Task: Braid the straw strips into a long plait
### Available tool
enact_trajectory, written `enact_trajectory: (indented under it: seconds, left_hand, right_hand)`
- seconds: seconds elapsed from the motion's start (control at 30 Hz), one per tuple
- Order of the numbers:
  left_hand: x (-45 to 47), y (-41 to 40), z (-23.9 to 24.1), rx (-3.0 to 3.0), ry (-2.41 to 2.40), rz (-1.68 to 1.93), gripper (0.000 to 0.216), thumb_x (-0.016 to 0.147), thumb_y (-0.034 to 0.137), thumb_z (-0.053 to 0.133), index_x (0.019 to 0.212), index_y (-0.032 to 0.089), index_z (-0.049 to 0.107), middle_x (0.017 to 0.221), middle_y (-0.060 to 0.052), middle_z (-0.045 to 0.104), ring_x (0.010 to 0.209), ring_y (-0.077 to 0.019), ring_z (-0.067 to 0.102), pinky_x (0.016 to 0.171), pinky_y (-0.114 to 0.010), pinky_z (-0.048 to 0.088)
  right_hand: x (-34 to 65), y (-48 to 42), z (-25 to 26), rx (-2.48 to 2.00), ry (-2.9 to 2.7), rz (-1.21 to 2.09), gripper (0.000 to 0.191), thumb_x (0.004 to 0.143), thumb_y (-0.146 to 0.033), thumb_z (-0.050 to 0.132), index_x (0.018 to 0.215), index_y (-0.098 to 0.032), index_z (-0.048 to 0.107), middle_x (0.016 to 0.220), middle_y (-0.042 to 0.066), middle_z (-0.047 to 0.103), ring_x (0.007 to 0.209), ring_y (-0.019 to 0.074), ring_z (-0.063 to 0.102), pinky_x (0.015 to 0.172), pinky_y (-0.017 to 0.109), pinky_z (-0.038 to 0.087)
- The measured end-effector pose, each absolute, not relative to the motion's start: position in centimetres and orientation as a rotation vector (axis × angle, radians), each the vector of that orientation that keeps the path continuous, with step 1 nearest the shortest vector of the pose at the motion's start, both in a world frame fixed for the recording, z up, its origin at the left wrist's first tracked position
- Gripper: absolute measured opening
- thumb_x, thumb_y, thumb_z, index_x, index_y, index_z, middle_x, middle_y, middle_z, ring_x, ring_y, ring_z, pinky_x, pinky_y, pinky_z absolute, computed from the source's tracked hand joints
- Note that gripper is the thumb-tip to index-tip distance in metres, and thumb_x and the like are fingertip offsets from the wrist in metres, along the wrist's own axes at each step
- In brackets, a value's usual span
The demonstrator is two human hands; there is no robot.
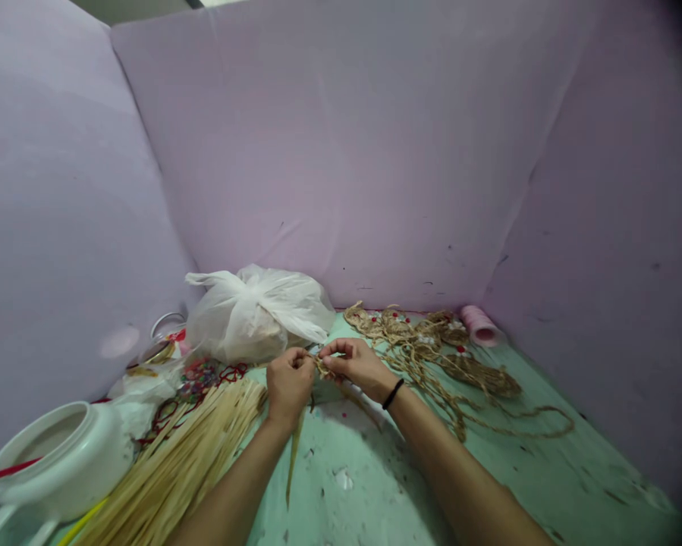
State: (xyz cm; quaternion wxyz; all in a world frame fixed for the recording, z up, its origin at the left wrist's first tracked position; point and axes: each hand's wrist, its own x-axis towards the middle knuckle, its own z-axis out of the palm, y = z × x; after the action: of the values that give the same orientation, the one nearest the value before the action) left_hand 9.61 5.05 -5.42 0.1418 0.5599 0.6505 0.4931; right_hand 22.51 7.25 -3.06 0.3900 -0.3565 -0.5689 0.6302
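My left hand (pixel 289 384) is closed in a pinch on a small piece of braided straw (pixel 322 369), held just above the table in front of the white plastic bag. From the other side my right hand (pixel 360 365), with a black band at its wrist, pinches the same piece with thumb and forefinger. Loose straw ends hang from the work, one long strip (pixel 295 455) dropping below my left hand. The fingers cover much of the piece, so its full shape is hidden.
Left of my hands lie a bundle of pale straw strips (pixel 187 462), a white pot (pixel 61 455), coloured beads (pixel 198 377) and red cord. A knotted plastic bag (pixel 261 315) sits behind. At right are braided straw pieces with cords (pixel 425 341) and a pink thread spool (pixel 480 326). Lilac walls (pixel 352 152) enclose the table.
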Motion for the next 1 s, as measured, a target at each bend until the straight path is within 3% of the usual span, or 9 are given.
enact_trajectory:
  seconds: [0.13,0.43,0.67,0.83,1.0]
  left_hand:
    - [9.7,5.0,-5.6,1.509,1.836,1.469,0.015,0.062,0.02,0.044,0.06,0.015,0.058,0.051,0.003,0.053,0.05,-0.0091,0.047,0.05,-0.019,0.034]
    - [9.7,5.4,-6.4,1.441,1.816,1.479,0.015,0.061,0.019,0.044,0.06,0.015,0.058,0.053,0.002,0.056,0.051,-0.0092,0.048,0.05,-0.019,0.034]
    - [9.6,5.5,-6.6,1.507,1.787,1.494,0.015,0.063,0.02,0.043,0.061,0.016,0.058,0.053,0.003,0.056,0.052,-0.0091,0.049,0.053,-0.018,0.035]
    - [9.1,5.3,-6.6,1.514,1.829,1.434,0.016,0.061,0.022,0.044,0.06,0.016,0.059,0.051,0.004,0.053,0.051,-0.0095,0.046,0.051,-0.018,0.033]
    - [8.8,5.4,-7.1,1.624,1.863,1.221,0.019,0.062,0.026,0.045,0.061,0.017,0.061,0.054,0.003,0.056,0.055,-0.0115,0.049,0.053,-0.02,0.034]
  right_hand:
    - [22.3,7.1,-3.4,-0.917,-1.495,1.578,0.027,0.054,-0.027,0.066,0.074,-0.011,0.057,0.059,-0.001,0.057,0.051,0.0069,0.05,0.05,0.019,0.039]
    - [22.2,7.8,-4.3,-1.162,-1.753,1.231,0.024,0.048,-0.026,0.07,0.064,-0.011,0.061,0.054,0.001,0.057,0.048,0.008,0.044,0.043,0.018,0.031]
    - [22.1,7.5,-4.4,-1.138,-1.554,1.521,0.023,0.046,-0.023,0.071,0.063,-0.011,0.059,0.05,-0.003,0.053,0.045,0.0057,0.041,0.045,0.019,0.031]
    - [22.3,8.3,-4.4,-1.093,-1.225,1.492,0.04,0.04,-0.018,0.073,0.077,-0.012,0.059,0.056,-0.003,0.056,0.05,0.007,0.047,0.05,0.02,0.036]
    - [21.5,8.0,-4.4,-1.027,-1.269,1.465,0.033,0.045,-0.017,0.07,0.077,-0.012,0.063,0.054,-0.002,0.056,0.047,0.007,0.045,0.049,0.021,0.035]
